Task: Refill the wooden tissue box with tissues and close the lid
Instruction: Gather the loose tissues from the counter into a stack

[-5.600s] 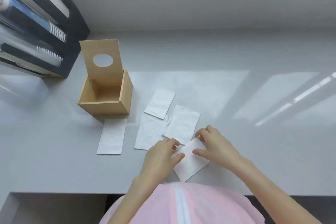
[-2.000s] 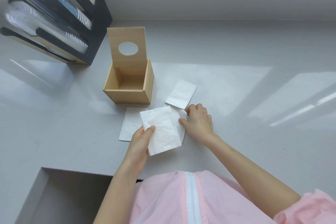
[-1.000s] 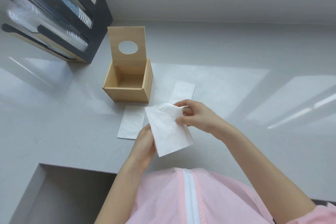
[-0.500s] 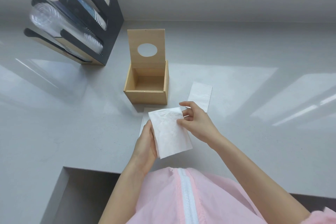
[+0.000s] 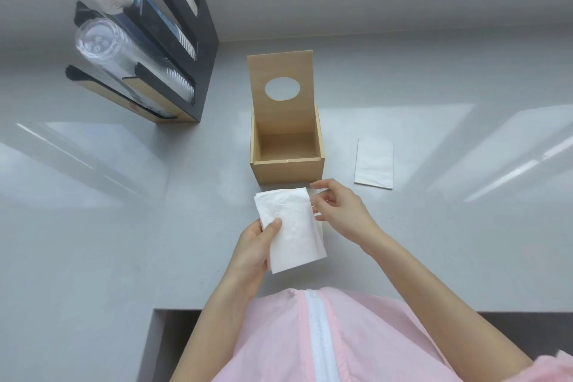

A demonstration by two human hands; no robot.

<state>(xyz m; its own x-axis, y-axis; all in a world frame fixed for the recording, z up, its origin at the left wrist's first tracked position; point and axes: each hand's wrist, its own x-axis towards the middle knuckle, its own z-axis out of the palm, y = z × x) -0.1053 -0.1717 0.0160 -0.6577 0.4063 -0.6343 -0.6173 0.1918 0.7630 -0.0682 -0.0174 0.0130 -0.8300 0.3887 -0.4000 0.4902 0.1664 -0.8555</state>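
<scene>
The wooden tissue box (image 5: 286,150) stands on the grey counter (image 5: 124,226), a pale, square, open-topped box whose inside shows only bare wood. Its lid (image 5: 281,88) is raised upright at the far side, with an oval hole cut through its middle. Just in front of the box, the left hand (image 5: 252,253) holds a stack of white folded tissues (image 5: 291,229), the thumb pressed across the top sheet and the fingers curled beneath; the stack is slightly fanned, its edges not lined up, and faint embossing shows on the paper. The right hand (image 5: 339,211) hovers beside the stack's far right corner, fingers loosely bent and apart, gripping nothing. One more tissue (image 5: 374,163) lies flat on the counter to the right of the box, apart from it. A black cup dispenser (image 5: 148,37) holding paper and clear cups stands at the far left.
</scene>
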